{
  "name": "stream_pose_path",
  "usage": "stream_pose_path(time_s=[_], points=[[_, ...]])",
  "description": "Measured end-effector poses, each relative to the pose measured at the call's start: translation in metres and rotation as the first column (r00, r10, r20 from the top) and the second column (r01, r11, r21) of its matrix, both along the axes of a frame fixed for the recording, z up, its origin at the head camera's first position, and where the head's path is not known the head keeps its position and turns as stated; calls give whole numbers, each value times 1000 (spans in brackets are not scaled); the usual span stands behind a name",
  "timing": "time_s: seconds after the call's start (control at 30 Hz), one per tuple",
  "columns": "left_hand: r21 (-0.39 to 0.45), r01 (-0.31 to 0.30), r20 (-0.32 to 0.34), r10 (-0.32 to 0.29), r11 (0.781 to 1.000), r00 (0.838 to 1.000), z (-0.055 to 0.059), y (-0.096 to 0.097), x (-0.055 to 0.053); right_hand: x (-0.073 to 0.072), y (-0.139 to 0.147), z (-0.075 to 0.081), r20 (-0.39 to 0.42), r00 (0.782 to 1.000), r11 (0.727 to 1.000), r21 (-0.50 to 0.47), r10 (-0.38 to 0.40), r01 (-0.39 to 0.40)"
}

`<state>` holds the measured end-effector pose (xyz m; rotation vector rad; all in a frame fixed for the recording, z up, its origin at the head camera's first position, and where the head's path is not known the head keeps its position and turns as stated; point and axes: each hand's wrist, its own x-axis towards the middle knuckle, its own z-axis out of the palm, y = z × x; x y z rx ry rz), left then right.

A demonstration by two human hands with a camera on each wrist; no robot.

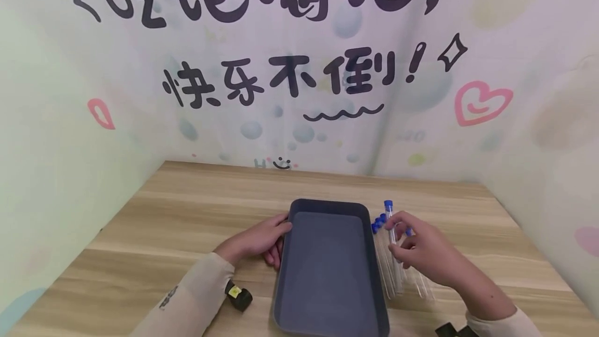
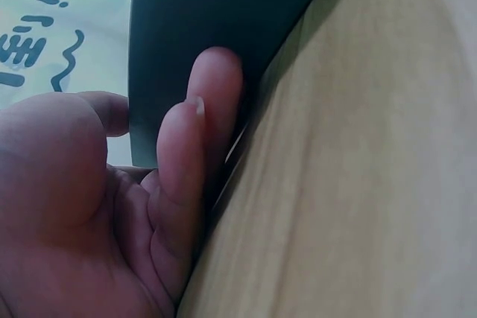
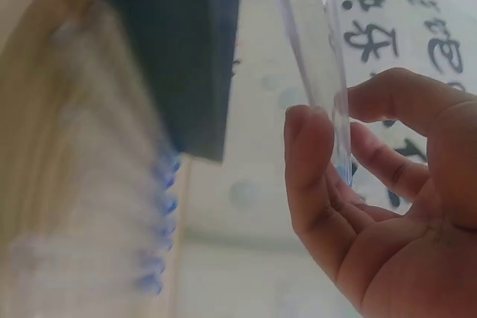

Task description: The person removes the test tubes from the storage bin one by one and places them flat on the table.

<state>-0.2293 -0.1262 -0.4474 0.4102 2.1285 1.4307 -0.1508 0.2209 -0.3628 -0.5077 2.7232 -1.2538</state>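
Note:
A dark grey rectangular tray (image 1: pixel 327 274) lies on the table between the two hands. My left hand (image 1: pixel 262 238) grips its left side, thumb at the rim and fingers against the outer wall (image 2: pixel 231 5). My right hand (image 1: pixel 423 251) pinches a clear test tube (image 1: pixel 389 212) with a blue cap between thumb and fingers, above the table. In the right wrist view the rounded bottom of this tube (image 3: pixel 309 35) points up, out past the fingers. Several more capped test tubes (image 1: pixel 381 261) lie to the right of the tray, partly hidden by the right hand.
The wood-patterned table (image 1: pixel 187 207) runs back to a white printed curtain (image 1: pixel 281 134) with dark lettering. Pale walls close off the left and right sides. A black wrist strap (image 1: pixel 239 296) is on the left sleeve.

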Motion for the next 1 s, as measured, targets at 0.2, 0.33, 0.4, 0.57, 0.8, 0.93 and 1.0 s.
stream_pose_path(time_s=[0.2, 0.33, 0.4, 0.57, 0.8, 0.93, 1.0], points=[[1, 12, 1, -12, 1000, 1000, -1, -3, 0, -8, 27, -15, 54, 993, 991, 94, -102, 97], [15, 12, 2, -12, 1000, 1000, -2, -4, 0, -15, 45, -22, 45, 985, 967, 202, -169, 156], [18, 13, 3, -13, 1000, 1000, -2, -5, 0, -18, 52, -25, 28, 982, 951, 254, -187, 174], [8, 15, 3, -15, 1000, 1000, -2, -6, 0, -21, 63, -33, -29, 982, 914, 361, -187, 184], [7, 14, 3, -14, 1000, 1000, -2, -5, 0, -24, 66, -37, 20, 981, 879, 448, -192, 163], [11, 15, 6, -15, 1000, 1000, -3, -6, -1, -25, 65, -41, 68, 976, 878, 454, -206, 154], [10, 15, 4, -15, 1000, 1000, -4, -7, -1, -25, 65, -42, 80, 975, 882, 447, -208, 151]])
